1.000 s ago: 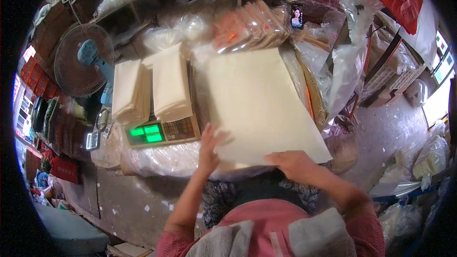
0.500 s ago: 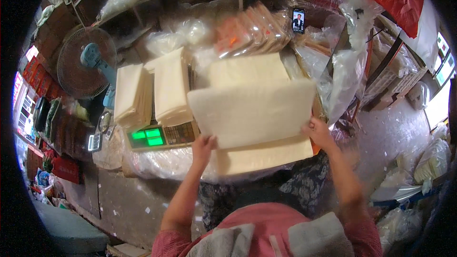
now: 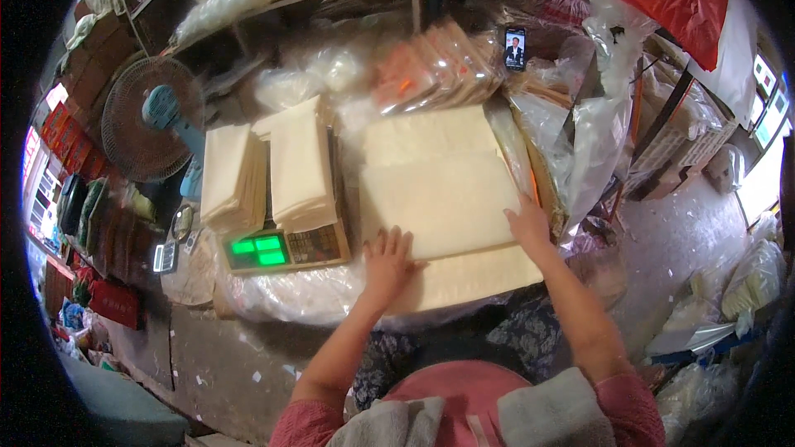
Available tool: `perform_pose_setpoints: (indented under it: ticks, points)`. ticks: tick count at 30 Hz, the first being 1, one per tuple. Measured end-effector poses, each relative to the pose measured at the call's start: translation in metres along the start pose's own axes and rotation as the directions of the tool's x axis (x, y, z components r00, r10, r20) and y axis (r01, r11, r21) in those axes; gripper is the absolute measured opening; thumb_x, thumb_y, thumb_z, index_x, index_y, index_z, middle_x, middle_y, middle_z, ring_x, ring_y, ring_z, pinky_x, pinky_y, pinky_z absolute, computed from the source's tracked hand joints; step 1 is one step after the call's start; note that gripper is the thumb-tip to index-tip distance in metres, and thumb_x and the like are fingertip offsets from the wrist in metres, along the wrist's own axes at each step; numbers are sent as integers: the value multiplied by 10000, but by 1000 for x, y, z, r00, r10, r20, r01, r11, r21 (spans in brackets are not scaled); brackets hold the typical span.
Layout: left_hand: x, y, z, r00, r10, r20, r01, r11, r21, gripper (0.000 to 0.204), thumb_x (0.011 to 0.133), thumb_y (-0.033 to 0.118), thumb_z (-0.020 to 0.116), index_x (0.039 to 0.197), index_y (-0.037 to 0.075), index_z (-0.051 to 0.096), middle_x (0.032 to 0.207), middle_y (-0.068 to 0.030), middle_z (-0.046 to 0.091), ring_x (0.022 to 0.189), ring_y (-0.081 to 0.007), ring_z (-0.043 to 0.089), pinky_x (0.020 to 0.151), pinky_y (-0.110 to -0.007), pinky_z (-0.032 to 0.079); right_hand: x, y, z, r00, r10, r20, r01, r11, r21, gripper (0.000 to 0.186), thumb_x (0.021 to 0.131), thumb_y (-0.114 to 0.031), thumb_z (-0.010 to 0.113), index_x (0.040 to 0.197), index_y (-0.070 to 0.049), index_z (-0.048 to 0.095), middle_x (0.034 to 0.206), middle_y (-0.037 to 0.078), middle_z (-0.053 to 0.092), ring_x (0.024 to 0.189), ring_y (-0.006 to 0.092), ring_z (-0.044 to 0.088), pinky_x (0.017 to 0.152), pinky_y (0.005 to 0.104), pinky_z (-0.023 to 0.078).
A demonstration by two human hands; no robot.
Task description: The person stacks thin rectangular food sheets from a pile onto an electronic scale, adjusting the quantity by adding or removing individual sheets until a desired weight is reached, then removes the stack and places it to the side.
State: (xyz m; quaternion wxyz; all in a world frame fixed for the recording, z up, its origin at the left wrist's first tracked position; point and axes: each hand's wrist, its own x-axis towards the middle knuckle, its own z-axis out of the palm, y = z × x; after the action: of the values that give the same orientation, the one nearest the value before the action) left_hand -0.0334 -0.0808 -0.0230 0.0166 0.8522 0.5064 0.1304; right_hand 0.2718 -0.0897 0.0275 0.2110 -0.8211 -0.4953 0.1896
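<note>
A thin, floppy cream-coloured sheet [image 3: 439, 203] lies flat in front of me on other cream sheets [image 3: 476, 277], which show beyond its far and near edges. My left hand [image 3: 387, 265] rests on its near left corner, fingers spread. At its right edge is my right hand [image 3: 528, 225], with the thumb and a finger stretched apart against the sheet. To the left, two folded stacks of similar sheets, a left stack [image 3: 233, 178] and a right stack [image 3: 300, 165], sit on a digital scale [image 3: 319, 246] with a lit green display.
Clear plastic [image 3: 290, 285] covers the table's near edge. Behind the sheets lie filled orange-and-clear packets [image 3: 439, 66] and a propped phone [image 3: 514, 50]. A fan [image 3: 157, 116] stands at the left, a calculator [image 3: 165, 257] near it. Plastic bags [image 3: 600, 145] crowd the right side.
The sheet that both hands held raised by its near corners is now down on the pile. My left hand has shifted right and flattened onto it; my right hand has moved slightly left.
</note>
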Motion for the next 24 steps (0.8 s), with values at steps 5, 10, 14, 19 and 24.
perform_pose_setpoints:
  ticks: [5, 10, 14, 19, 24]
  points:
    - [-3, -6, 6, 1000, 8, -17, -8, 1000, 10, 691, 810, 565, 604, 1335, 143, 454, 1444, -149, 364, 1341, -395, 302, 1026, -640, 260, -46, -36, 8, 795, -606, -4, 569, 749, -339, 549, 962, -336, 458, 1440, -116, 301, 1522, 132, 191, 1404, 324, 181, 1141, 483, 151]
    - [-4, -32, -8, 959, 238, -155, -231, 971, 64, 456, 821, 352, 618, 1211, 127, 547, 1257, -120, 548, 1168, -323, 507, 960, -542, 371, -45, -6, 45, 821, -560, 113, 559, 748, -356, 503, 994, -326, 372, 1446, -121, 291, 1516, 131, 205, 1416, 330, 120, 1127, 560, 93]
    - [-4, -39, -59, 992, 120, 30, -121, 992, 25, 330, 821, 156, 614, 1146, 108, 587, 1172, -108, 608, 1127, -259, 551, 910, -483, 429, -52, -41, 25, 872, -397, 288, 464, 856, -227, 503, 986, -284, 397, 1449, -127, 283, 1514, 148, 206, 1411, 324, 148, 1108, 578, 153]
    - [17, 8, -115, 933, 325, -158, -332, 943, -19, 358, 784, 93, 642, 1135, 63, 575, 1146, -131, 606, 1115, -281, 553, 893, -413, 461, -83, -113, -5, 655, -748, 106, 755, 650, -83, 437, 913, -145, 463, 1334, -41, 409, 1359, 184, 433, 1269, 337, 402, 1059, 557, 274]
    - [3, -20, -65, 814, -389, -432, -221, 481, -849, 644, 763, -90, 627, 1351, -21, 372, 1351, -152, 431, 1255, -271, 431, 1046, -357, 346, -95, -106, -44, 375, -879, -295, 918, 397, -16, 306, 804, -14, 505, 1105, -10, 565, 1103, 146, 620, 1049, 311, 593, 947, 448, 440]
